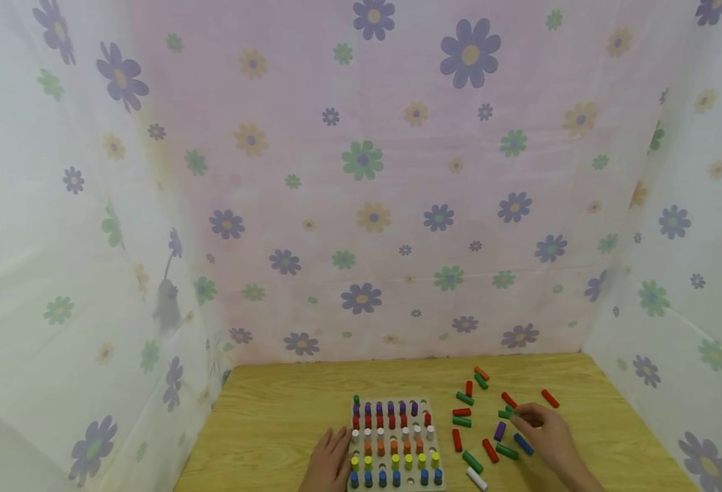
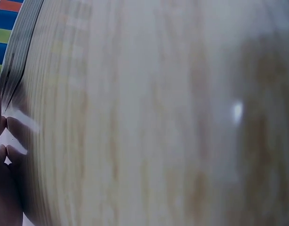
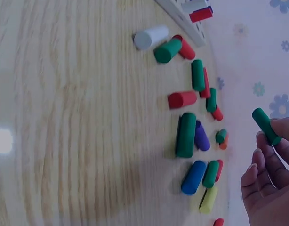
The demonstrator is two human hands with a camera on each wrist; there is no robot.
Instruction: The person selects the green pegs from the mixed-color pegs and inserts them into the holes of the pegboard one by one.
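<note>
A pegboard (image 1: 417,486) stands near the table's front edge, with rows of purple, red, white, orange, yellow and blue pegs and a single green peg (image 1: 356,400) at its far left corner. My left hand (image 1: 328,459) rests against the board's left side, fingers extended; only its edge enters the left wrist view. Over the loose pegs to the right, my right hand (image 1: 544,429) pinches a green peg (image 3: 265,125) between thumb and fingertips, raised off the table in the right wrist view. Some holes in the board have no peg.
Loose pegs lie scattered right of the board: several green and red ones, a white peg (image 1: 477,478), a purple peg (image 1: 500,430), a blue peg (image 1: 523,444) and an orange peg (image 1: 481,373). Flower-patterned sheets (image 1: 361,205) surround the wooden table (image 1: 274,410).
</note>
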